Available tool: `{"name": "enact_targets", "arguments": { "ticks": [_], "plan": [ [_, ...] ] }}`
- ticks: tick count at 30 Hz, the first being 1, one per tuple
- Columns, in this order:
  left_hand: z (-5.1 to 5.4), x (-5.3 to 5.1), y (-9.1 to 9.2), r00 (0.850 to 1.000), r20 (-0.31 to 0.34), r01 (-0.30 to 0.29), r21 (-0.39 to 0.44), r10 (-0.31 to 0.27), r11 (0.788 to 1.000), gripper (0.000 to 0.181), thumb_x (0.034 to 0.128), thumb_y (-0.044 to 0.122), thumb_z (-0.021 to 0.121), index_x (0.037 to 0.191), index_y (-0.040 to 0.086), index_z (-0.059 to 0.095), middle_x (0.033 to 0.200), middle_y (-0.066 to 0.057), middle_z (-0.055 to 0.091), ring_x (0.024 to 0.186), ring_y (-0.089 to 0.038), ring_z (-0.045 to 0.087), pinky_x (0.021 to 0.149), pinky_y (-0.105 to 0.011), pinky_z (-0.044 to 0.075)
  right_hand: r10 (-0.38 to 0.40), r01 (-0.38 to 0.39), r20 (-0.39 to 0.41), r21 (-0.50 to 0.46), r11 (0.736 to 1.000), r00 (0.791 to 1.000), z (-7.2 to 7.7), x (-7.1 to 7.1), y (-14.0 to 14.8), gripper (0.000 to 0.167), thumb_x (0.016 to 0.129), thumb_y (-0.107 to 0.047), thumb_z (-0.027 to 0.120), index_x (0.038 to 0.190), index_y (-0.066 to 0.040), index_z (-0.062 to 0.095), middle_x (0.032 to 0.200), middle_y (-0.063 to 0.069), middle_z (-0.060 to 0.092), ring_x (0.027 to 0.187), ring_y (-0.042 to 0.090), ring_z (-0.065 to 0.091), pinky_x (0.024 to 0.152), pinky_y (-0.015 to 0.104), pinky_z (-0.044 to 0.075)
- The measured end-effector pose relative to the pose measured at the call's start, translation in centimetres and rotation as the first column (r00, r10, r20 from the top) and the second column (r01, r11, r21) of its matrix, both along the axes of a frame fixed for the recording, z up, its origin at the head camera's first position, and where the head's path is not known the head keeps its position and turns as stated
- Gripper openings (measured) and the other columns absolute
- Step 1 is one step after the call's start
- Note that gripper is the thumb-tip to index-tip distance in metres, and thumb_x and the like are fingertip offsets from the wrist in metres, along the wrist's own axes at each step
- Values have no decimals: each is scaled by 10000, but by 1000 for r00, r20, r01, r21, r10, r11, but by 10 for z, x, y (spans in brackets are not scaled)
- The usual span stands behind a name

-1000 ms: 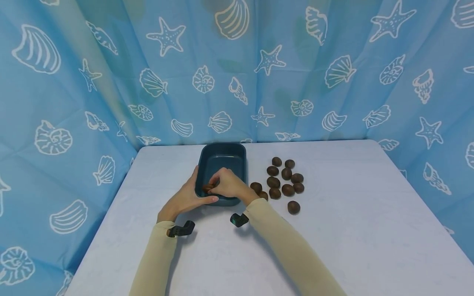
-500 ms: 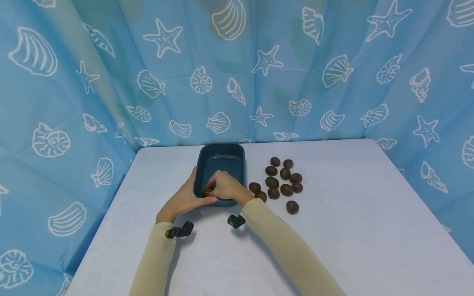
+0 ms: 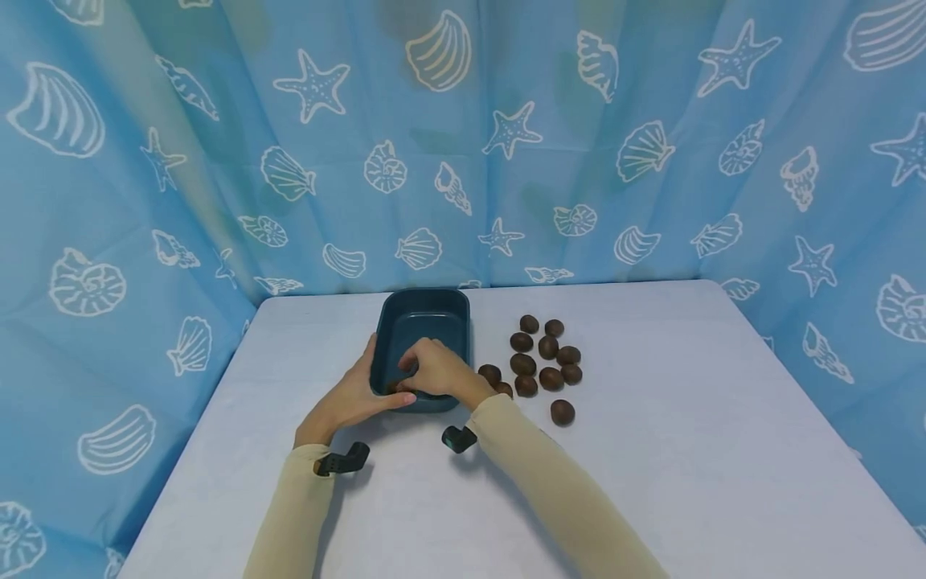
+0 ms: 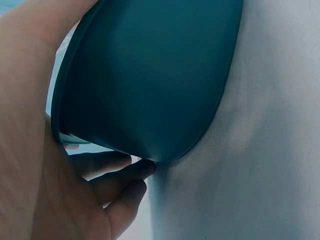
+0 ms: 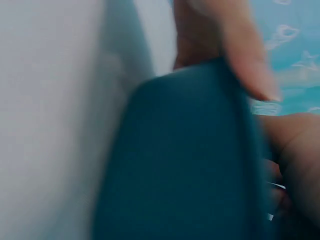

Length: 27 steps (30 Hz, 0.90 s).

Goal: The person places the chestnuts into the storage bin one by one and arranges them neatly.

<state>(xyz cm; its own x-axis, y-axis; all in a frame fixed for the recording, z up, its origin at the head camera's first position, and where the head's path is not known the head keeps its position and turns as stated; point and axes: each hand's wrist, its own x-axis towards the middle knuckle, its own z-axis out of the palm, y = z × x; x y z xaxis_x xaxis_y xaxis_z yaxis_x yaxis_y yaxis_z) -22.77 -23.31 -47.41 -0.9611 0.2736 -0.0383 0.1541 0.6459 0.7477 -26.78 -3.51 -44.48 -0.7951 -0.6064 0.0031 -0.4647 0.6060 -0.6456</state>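
Observation:
My left hand (image 3: 346,400) grips the near left corner of a dark teal rectangular tub (image 3: 467,338). Its thumb lies over the near rim, and the other fingers run along the left wall. In the left wrist view, fingertips (image 4: 145,167) touch the tub's outer side (image 4: 150,75). My right hand (image 3: 439,371) reaches into the tub with bent fingers. Close to its fingertips are dark brown, rounded nut-like things (image 3: 394,387), partly hidden by both hands. Whether the right fingers pinch one cannot be made out; the right wrist view is blurred and shows mostly the tub wall (image 5: 185,160).
Several more brown nut-like things (image 3: 523,364) lie in a loose group on the white-covered table (image 3: 687,450), right of the tub. One (image 3: 562,412) sits a little nearer, apart. A blue shell-patterned curtain (image 3: 463,145) hangs behind the table and at both sides.
My right fingers have shifted slightly within the tub, and less of the brown things shows beside them. The left hand keeps its grip. The head view has tilted and drifted slightly.

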Motion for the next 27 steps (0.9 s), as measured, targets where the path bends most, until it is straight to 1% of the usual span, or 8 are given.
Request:
{"name": "enact_targets", "arguments": {
  "ticks": [1, 5, 9, 14, 17, 21, 23, 27],
  "plan": [
    [0, 0, 0, 1000, 7, -5, -3, 5, 1000, 1297, 834, 586, 801, 1657, 280, -154, 1767, -52, 8, 1615, -382, 171, 1198, -714, 296, 2, -2, -5, -20, 1000, 1000, 4, 0, 4, 339, 912, -203, 804, 1210, -45, 764, 1227, 79, 761, 1100, 240, 711, 927, 372, 607],
    [2, 2, 1, 1000, 20, -24, -9, 24, 1000, 1290, 835, 566, 808, 1656, 299, -150, 1767, -67, 39, 1605, -391, 201, 1197, -721, 289, -1, -1, -20, -105, 995, 1000, 25, 2, 27, 380, 928, -211, 791, 1258, -32, 734, 1253, 91, 742, 1131, 255, 694, 961, 403, 595],
    [4, 3, 2, 997, 60, -53, -21, 54, 998, 1334, 790, 645, 808, 1649, 328, -162, 1763, -81, 76, 1598, -395, 221, 1213, -711, 272, -40, 34, -30, -189, 981, 999, 46, 5, 60, 372, 941, -206, 775, 1275, -52, 725, 1267, 91, 730, 1152, 261, 687, 998, 437, 578],
    [3, 2, 4, 998, 53, -43, -5, 43, 999, 1305, 806, 576, 827, 1650, 354, -142, 1759, -77, 107, 1592, -394, 237, 1205, -714, 286, -128, 109, -59, -255, 961, 990, 58, 8, 110, 316, 963, -205, 742, 1258, -92, 733, 1232, 104, 735, 1105, 251, 689, 1000, 457, 570],
    [3, 0, 4, 999, 27, -32, 5, 32, 999, 1292, 815, 534, 835, 1655, 348, -128, 1762, -66, 93, 1595, -396, 228, 1194, -727, 290, -197, 176, -54, -269, 947, 979, 61, 6, 139, 308, 968, -215, 731, 1256, -106, 734, 1212, 106, 742, 1067, 249, 706, 953, 470, 593],
    [2, -1, 3, 1000, -1, -20, 19, 21, 1000, 1285, 812, 521, 843, 1662, 339, -104, 1762, -53, 99, 1595, -390, 232, 1190, -733, 289, -272, 251, -44, -270, 930, 961, 58, 0, 176, 320, 970, -215, 728, 1264, -89, 724, 1220, 120, 743, 1085, 267, 706, 968, 487, 592],
    [1, 0, 3, 1000, 0, -18, 18, 18, 1000, 1284, 813, 513, 844, 1663, 333, -102, 1762, -56, 96, 1596, -390, 230, 1193, -732, 285, -300, 280, -40, -262, 924, 953, 54, -4, 192, 328, 971, -205, 725, 1272, -75, 717, 1237, 122, 739, 1127, 278, 689, 1024, 491, 566],
    [0, 2, 3, 999, 30, -37, 1, 37, 999, 1294, 812, 527, 839, 1658, 342, -122, 1765, -55, 71, 1604, -388, 204, 1206, -725, 268, -347, 331, -26, -248, 911, 937, 43, -10, 219, 340, 977, -185, 716, 1293, -59, 703, 1268, 138, 726, 1170, 308, 673, 1053, 511, 550]
  ]
}}
